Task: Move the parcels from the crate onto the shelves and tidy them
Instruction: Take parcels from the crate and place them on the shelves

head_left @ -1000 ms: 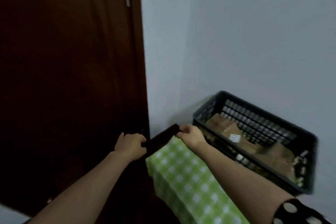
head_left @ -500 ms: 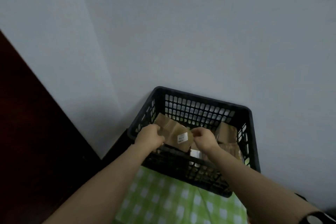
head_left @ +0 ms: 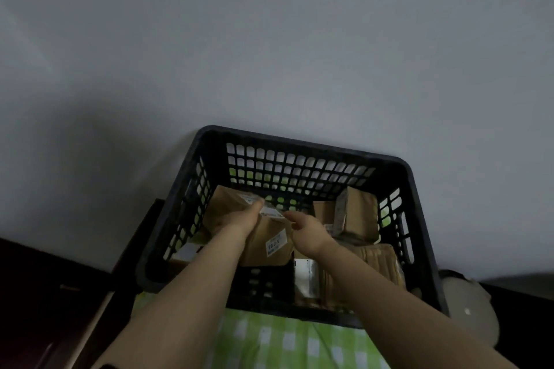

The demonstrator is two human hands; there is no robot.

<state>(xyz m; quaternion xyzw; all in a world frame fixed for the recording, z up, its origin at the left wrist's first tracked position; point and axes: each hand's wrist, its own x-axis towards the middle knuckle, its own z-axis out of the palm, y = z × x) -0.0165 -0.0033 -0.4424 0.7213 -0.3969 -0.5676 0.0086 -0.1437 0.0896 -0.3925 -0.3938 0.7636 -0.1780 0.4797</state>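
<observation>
Now, crate (head_left: 299, 159): black and slotted, on a green checked cloth (head_left: 284, 344), its far side close to the grey wall (head_left: 269, 54).
Labelled parcel (head_left: 269, 246): brown and tilted, inside the crate left of centre, toward 9 o'clock.
Left hand (head_left: 239, 222): fingers closed round this parcel's left edge, thumb on top.
Right hand (head_left: 305, 232): fingers curled, pinching the same parcel's upper right corner.
Upright parcel (head_left: 358, 214): at 2 o'clock in the crate, apart from both hands.
Flat parcel (head_left: 379, 260): at 4 o'clock, beside the right forearm.
</observation>
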